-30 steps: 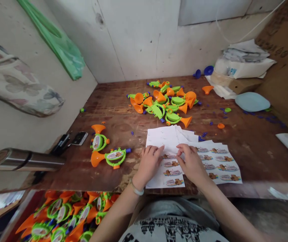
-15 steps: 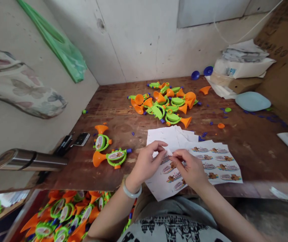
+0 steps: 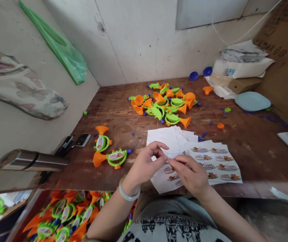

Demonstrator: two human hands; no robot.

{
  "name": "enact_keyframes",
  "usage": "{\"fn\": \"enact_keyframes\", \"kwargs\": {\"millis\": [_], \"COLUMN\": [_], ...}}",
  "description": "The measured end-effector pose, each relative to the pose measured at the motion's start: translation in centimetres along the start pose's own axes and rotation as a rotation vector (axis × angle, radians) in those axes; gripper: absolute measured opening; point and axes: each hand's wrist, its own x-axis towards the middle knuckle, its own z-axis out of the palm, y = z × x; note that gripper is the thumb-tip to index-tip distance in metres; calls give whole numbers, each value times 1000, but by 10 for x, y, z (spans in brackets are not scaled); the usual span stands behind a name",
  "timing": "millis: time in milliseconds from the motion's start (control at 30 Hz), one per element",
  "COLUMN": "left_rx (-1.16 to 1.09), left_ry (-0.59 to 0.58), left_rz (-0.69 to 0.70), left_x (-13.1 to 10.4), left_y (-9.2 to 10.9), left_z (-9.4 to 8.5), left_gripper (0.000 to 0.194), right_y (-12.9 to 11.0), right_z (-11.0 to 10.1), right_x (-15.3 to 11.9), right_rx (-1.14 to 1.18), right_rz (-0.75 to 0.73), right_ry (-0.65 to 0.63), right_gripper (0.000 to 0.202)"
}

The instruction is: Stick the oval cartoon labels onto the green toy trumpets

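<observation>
My left hand (image 3: 147, 163), with a pale bangle on the wrist, has its thumb and fingertips pinched over a sticker sheet (image 3: 160, 183). My right hand (image 3: 191, 173) is closed too, its fingertips meeting those of my left hand. Whatever lies between the fingertips is too small to make out. Beneath both hands are the printed sheets; another fan of sticker sheets (image 3: 224, 164) with bear pictures lies to the right, and blank white paper (image 3: 162, 136) shows behind. Two toy trumpets, one lying (image 3: 116, 155) and one above it (image 3: 101, 143), carry stickers at the left.
A pile of green and orange toy trumpets (image 3: 171, 109) sits at the back. A steel flask (image 3: 33, 160) and a phone-like object (image 3: 83, 139) are at left. At the right are a light blue dish (image 3: 252, 101) and papers. More trumpets (image 3: 68, 215) fill a container below the table edge.
Both hands have shifted slightly, and the right hand's fingers have moved down and left toward the left fingertips. The near sticker sheet's lower edge has moved up and right.
</observation>
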Motion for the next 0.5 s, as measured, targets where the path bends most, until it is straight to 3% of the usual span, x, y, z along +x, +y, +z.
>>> {"fn": "enact_keyframes", "kwargs": {"millis": [100,233,300,367,433,500], "left_rx": [-18,96,122,88,47,29], "left_ry": [25,168,179,126,88,64], "left_rz": [-5,82,100,94,91,96], "left_x": [2,7,9,11,11,11], "left_y": [1,0,0,0,0,1], "left_z": [-2,-13,-17,-18,-17,-15], "left_gripper": [27,25,26,28,29,29], "right_y": [-7,-25,-29,-26,-17,-9], "right_z": [-6,-22,-24,-21,-14,-7], "right_x": [-9,-18,-17,-12,-5,-1], "right_rx": [-102,-248,-227,-169,-88,-30], "right_rz": [-54,-466,-409,-226,-124,-122], "right_ry": [-55,-48,25,106,98,47], "right_gripper": [17,25,34,50,65,68]}}
